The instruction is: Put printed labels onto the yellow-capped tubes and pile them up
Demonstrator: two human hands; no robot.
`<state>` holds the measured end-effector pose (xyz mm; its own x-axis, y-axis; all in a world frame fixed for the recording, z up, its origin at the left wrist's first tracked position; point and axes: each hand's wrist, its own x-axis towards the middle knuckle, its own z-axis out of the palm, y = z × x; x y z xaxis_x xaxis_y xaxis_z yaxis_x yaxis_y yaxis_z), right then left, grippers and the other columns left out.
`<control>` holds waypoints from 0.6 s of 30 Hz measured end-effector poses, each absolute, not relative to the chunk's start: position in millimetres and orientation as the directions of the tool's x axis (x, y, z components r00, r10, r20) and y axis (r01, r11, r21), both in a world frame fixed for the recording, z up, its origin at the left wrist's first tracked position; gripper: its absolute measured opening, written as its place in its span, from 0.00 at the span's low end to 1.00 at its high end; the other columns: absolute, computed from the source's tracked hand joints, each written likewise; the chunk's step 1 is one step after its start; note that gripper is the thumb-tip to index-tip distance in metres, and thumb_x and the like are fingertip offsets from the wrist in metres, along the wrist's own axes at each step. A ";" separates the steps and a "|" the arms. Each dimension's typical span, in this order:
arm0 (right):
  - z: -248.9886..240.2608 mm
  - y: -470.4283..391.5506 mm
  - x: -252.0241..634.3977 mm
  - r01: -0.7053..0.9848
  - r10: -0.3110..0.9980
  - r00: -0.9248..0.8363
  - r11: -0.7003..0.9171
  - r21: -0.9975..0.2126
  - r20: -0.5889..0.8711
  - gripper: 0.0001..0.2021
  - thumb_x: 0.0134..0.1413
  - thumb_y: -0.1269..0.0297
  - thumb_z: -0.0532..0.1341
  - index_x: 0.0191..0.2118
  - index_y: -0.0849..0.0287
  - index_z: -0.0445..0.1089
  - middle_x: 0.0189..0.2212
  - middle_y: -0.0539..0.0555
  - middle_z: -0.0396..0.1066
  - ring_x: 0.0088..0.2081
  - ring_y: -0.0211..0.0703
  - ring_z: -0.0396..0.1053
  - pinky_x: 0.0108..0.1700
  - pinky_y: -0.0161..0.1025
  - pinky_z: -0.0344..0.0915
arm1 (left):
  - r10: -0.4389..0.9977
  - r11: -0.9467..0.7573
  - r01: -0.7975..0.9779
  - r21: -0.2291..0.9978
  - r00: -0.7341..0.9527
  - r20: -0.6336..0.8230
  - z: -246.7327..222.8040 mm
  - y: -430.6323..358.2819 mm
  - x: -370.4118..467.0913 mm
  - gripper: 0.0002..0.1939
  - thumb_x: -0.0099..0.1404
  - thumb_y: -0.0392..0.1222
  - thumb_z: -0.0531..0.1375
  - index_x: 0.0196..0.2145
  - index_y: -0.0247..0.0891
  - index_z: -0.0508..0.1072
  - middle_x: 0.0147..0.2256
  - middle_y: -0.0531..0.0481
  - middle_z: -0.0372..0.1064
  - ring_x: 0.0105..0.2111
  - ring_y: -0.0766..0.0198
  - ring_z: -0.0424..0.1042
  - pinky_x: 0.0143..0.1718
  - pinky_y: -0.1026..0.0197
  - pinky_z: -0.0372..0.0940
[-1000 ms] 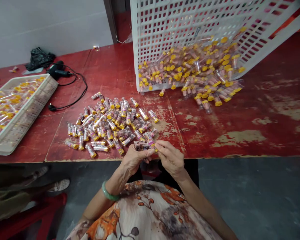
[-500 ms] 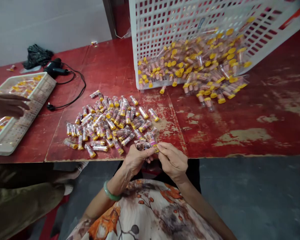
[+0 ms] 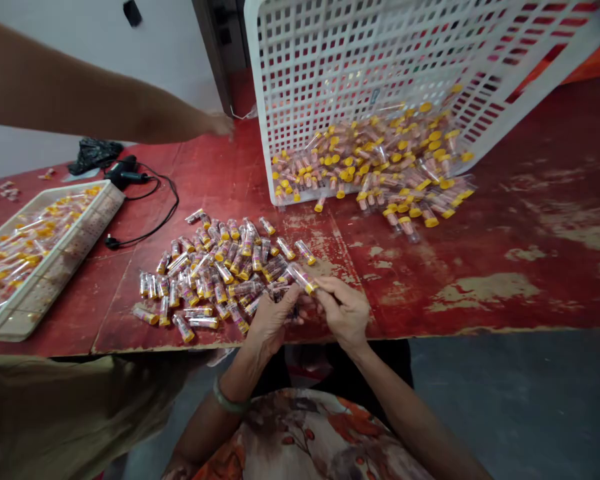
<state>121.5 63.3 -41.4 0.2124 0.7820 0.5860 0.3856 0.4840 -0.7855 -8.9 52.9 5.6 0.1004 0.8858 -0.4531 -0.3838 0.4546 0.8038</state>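
Observation:
Between my two hands is a clear tube with a yellow cap [image 3: 303,279], its capped end tilted down to the right. My right hand [image 3: 345,312] pinches it by the yellow end. My left hand [image 3: 271,317], with a green bangle at the wrist, is closed around small printed pieces whose detail is blurred; its thumb lies near the tube. Just beyond my left hand spreads a loose pile of labelled tubes with yellow caps [image 3: 215,267] on the red table [image 3: 395,280].
A large white crate [image 3: 266,143] lies tipped at the back, yellow-capped tubes spilling out. At left are a white tray [image 3: 55,283] of tubes, a black heat tool [image 3: 125,172] with its cord, and a black bag [image 3: 95,155]. Another person's arm [image 3: 105,100] crosses the upper left.
The other person's arm has moved from over the left tray to reach across the back toward the crate. The whole view has shifted slightly. My hands still hold the tube and printed pieces.

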 end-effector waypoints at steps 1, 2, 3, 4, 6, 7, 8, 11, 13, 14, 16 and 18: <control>-41.8 74.7 119.3 0.399 0.795 0.240 0.442 -0.803 0.557 0.09 0.56 0.70 0.55 0.35 0.58 0.74 0.33 0.54 0.75 0.33 0.41 0.74 0.38 0.40 0.72 | 0.879 0.460 -0.411 0.787 0.081 -0.471 8.0 54.1 -10.2 0.20 0.51 0.52 0.67 0.32 0.30 0.75 0.24 0.48 0.72 0.19 0.71 0.66 0.18 0.70 0.60; -42.7 86.9 117.4 0.429 0.804 0.248 0.409 -0.805 0.541 0.11 0.57 0.70 0.53 0.35 0.59 0.73 0.32 0.55 0.75 0.34 0.41 0.73 0.38 0.40 0.71 | 0.866 0.467 -0.450 0.761 0.059 -0.496 10.2 54.4 -12.1 0.18 0.53 0.49 0.66 0.32 0.29 0.75 0.25 0.47 0.73 0.20 0.70 0.68 0.19 0.70 0.62; -43.8 99.5 116.4 0.469 0.811 0.232 0.391 -0.792 0.538 0.12 0.58 0.69 0.52 0.35 0.60 0.73 0.33 0.55 0.75 0.35 0.41 0.73 0.39 0.40 0.70 | 0.850 0.473 -0.499 0.726 0.040 -0.525 12.3 54.0 -14.7 0.15 0.54 0.46 0.65 0.32 0.29 0.75 0.26 0.46 0.74 0.22 0.69 0.69 0.22 0.69 0.65; -45.1 112.0 116.7 0.509 0.819 0.193 0.387 -0.769 0.540 0.12 0.58 0.69 0.52 0.35 0.60 0.73 0.32 0.56 0.74 0.35 0.41 0.72 0.40 0.39 0.69 | 0.832 0.477 -0.552 0.684 0.032 -0.554 14.4 53.0 -17.5 0.11 0.55 0.41 0.64 0.31 0.29 0.75 0.27 0.45 0.74 0.24 0.68 0.72 0.26 0.67 0.68; -46.4 135.4 123.3 0.556 0.846 0.077 0.403 -0.727 0.528 0.10 0.55 0.69 0.55 0.34 0.59 0.74 0.32 0.54 0.74 0.35 0.40 0.71 0.40 0.37 0.68 | 0.799 0.491 -0.637 0.594 0.058 -0.598 18.6 50.0 -23.3 0.04 0.55 0.33 0.62 0.30 0.29 0.74 0.29 0.43 0.75 0.31 0.61 0.75 0.36 0.60 0.72; -46.0 146.6 129.7 0.568 0.859 0.026 0.408 -0.715 0.511 0.08 0.53 0.68 0.57 0.34 0.58 0.74 0.31 0.53 0.75 0.34 0.40 0.71 0.39 0.36 0.67 | 0.786 0.506 -0.655 0.561 0.083 -0.613 20.6 48.3 -25.7 0.04 0.54 0.30 0.60 0.30 0.29 0.74 0.31 0.42 0.75 0.34 0.58 0.76 0.39 0.56 0.72; -44.7 157.9 137.9 0.589 0.873 -0.007 0.398 -0.703 0.488 0.07 0.51 0.68 0.59 0.34 0.57 0.74 0.31 0.53 0.75 0.35 0.40 0.71 0.40 0.35 0.67 | 0.778 0.522 -0.655 0.546 0.105 -0.619 22.3 46.7 -27.4 0.05 0.54 0.29 0.60 0.30 0.29 0.74 0.32 0.41 0.76 0.36 0.56 0.76 0.41 0.53 0.72; -36.4 197.1 164.4 0.688 0.915 0.051 0.258 -0.678 0.400 0.09 0.52 0.68 0.57 0.35 0.60 0.74 0.35 0.58 0.75 0.39 0.44 0.70 0.44 0.39 0.64 | 0.787 0.535 -0.589 0.606 0.085 -0.612 24.8 42.3 -27.9 0.09 0.55 0.32 0.62 0.36 0.30 0.73 0.35 0.41 0.76 0.32 0.55 0.77 0.32 0.54 0.74; -30.5 228.6 173.7 0.743 0.928 0.165 0.106 -0.661 0.335 0.12 0.55 0.67 0.53 0.36 0.65 0.73 0.38 0.65 0.73 0.43 0.50 0.70 0.47 0.44 0.62 | 0.807 0.517 -0.538 0.666 0.047 -0.589 24.0 39.9 -25.4 0.12 0.55 0.37 0.64 0.38 0.31 0.73 0.33 0.44 0.76 0.26 0.59 0.76 0.24 0.59 0.72; -28.4 244.5 174.1 0.759 0.929 0.213 0.037 -0.650 0.302 0.13 0.56 0.66 0.53 0.38 0.67 0.72 0.40 0.67 0.72 0.44 0.53 0.69 0.47 0.46 0.62 | 0.813 0.512 -0.523 0.681 0.039 -0.581 22.9 38.9 -24.2 0.12 0.55 0.38 0.65 0.38 0.31 0.73 0.31 0.44 0.76 0.25 0.61 0.75 0.22 0.61 0.71; -26.0 272.9 167.5 0.776 0.932 0.275 -0.069 -0.627 0.238 0.15 0.55 0.64 0.55 0.43 0.71 0.70 0.42 0.71 0.70 0.46 0.56 0.69 0.46 0.47 0.62 | 0.817 0.509 -0.522 0.685 0.041 -0.575 20.5 37.4 -23.1 0.13 0.56 0.40 0.64 0.37 0.30 0.73 0.30 0.43 0.76 0.25 0.60 0.75 0.23 0.60 0.72; -25.2 292.3 157.6 0.789 0.935 0.300 -0.133 -0.600 0.187 0.19 0.52 0.66 0.57 0.48 0.73 0.66 0.44 0.73 0.68 0.45 0.57 0.69 0.45 0.47 0.63 | 0.820 0.500 -0.529 0.686 0.032 -0.572 18.8 36.9 -24.8 0.13 0.55 0.41 0.65 0.36 0.29 0.73 0.31 0.41 0.76 0.29 0.56 0.76 0.29 0.56 0.73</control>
<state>157.6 292.3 -25.2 0.3000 0.9355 0.1868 0.7886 -0.1330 -0.6004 -24.8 36.9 18.8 0.0321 0.8195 -0.5722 -0.5287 0.4997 0.6861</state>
